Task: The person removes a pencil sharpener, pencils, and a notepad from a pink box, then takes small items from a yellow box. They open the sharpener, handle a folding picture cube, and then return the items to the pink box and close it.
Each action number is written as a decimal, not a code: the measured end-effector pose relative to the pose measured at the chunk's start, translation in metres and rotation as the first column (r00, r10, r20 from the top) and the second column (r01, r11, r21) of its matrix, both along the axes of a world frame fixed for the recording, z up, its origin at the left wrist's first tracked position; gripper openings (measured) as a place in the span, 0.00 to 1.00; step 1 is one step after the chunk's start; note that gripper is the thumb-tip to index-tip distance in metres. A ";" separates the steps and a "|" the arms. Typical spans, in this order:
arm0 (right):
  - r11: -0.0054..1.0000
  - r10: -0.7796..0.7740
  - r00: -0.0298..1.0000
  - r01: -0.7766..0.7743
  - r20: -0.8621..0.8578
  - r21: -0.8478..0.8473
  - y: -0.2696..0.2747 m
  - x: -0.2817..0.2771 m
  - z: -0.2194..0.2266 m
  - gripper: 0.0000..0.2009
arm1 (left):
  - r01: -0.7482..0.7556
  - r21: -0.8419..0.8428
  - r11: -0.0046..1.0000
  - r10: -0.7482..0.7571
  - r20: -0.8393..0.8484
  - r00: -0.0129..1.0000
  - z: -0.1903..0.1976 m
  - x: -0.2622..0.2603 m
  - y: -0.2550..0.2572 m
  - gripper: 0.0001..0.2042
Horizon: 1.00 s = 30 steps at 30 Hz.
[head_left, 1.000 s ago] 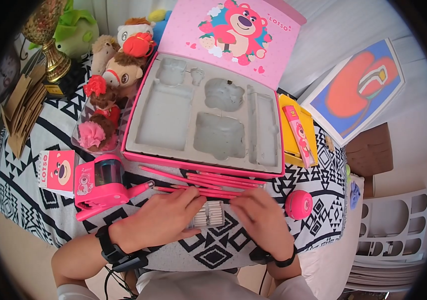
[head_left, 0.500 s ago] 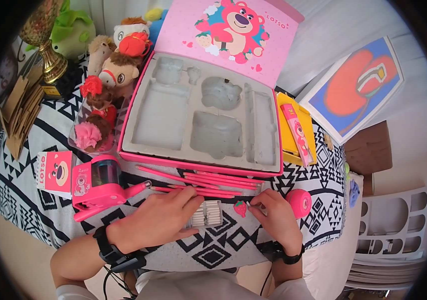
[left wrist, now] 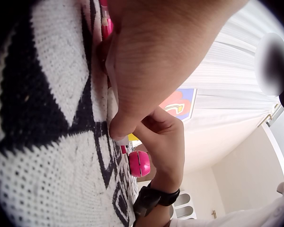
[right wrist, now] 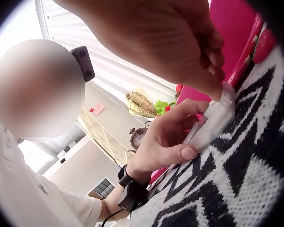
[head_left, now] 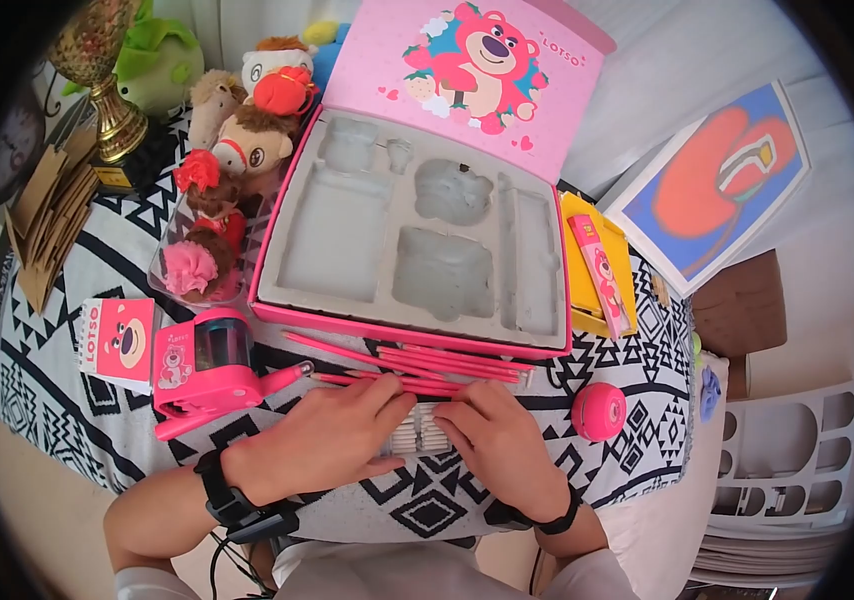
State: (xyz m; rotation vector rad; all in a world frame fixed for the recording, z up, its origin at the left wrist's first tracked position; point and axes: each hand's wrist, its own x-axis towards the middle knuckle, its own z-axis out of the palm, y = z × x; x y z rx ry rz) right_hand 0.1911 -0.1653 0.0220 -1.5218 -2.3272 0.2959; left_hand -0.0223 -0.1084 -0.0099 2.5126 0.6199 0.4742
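Note:
A clear case [head_left: 410, 453] of short white sticks [head_left: 404, 436] lies on the patterned cloth. My left hand [head_left: 317, 435] grips its left side, thumb along the near edge and curled fingers on the far side. My right hand [head_left: 502, 435] is over the case's right end, its thumb and curled fingertips pinching there. In the right wrist view, that thumb presses on the translucent end of the case [right wrist: 213, 120]. The right fingers hide part of the sticks. Several pink pencils [head_left: 452, 366] lie just beyond both hands.
A pink open box [head_left: 397, 333] with a grey moulded insert stands behind the pencils. To the left are a pink pencil sharpener [head_left: 209, 375] and a notepad [head_left: 119, 345]. A round pink item [head_left: 599, 411] sits right. A rounded pink-red piece [right wrist: 265, 46] lies beside the pencils.
My right hand moved right, uncovering a small strawberry-shaped piece, then came back left onto the case, and that piece is hidden in the head view again. My left hand stayed on the case.

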 end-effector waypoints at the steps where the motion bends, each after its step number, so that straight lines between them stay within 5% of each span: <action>1: 1.000 0.002 1.000 -0.002 0.003 -0.001 0.000 0.000 0.000 0.08 | 0.000 0.003 1.000 0.000 -0.009 1.000 0.000 0.000 0.000 0.29; 18: 0.994 0.100 0.989 -0.096 0.108 -0.044 -0.001 0.001 0.002 0.15 | -0.005 0.006 1.000 0.005 0.002 1.000 0.000 0.001 0.000 0.29; 22: 0.998 0.065 0.992 -0.067 0.108 0.014 0.000 0.000 0.000 0.09 | -0.009 0.006 1.000 0.009 -0.002 1.000 0.000 0.001 0.000 0.29; 30: 0.999 0.037 0.999 -0.039 -0.037 -0.030 0.000 0.000 0.001 0.09 | -0.006 0.000 1.000 0.006 0.001 1.000 0.001 0.001 0.000 0.29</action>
